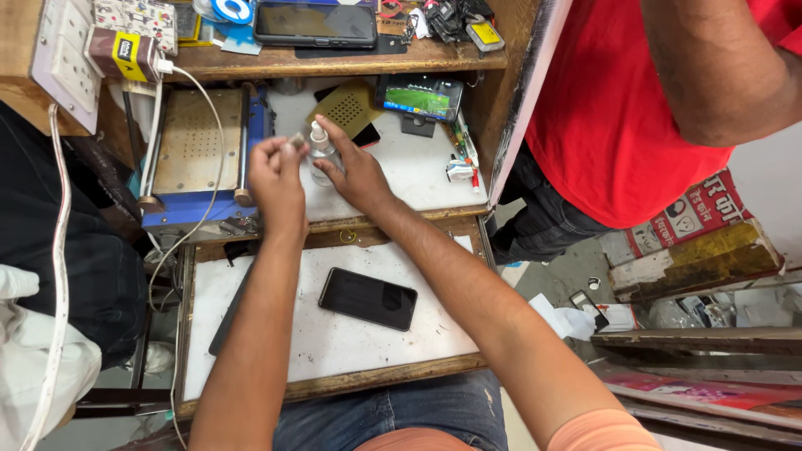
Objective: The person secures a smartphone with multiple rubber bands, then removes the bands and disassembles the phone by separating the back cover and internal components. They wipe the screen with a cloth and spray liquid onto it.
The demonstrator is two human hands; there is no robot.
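Your right hand (355, 171) grips the small clear bottle (320, 154) at the far bench; your left hand (276, 171) pinches its cap (296, 140). Keep it upright, away from the dark phone (368, 298) nearby.

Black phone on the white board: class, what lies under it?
The black phone lies flat on the white board. Anything beneath it is hidden by the phone itself.

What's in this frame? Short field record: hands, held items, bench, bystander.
left hand: raised, pinching a small greyish cap
right hand: gripping a small clear spray bottle
pull-out tray: white-topped, carries a black smartphone, screen dark
back bench: blue heating plate machine, propped phone with lit screen
bystander: person in red shirt, standing at right
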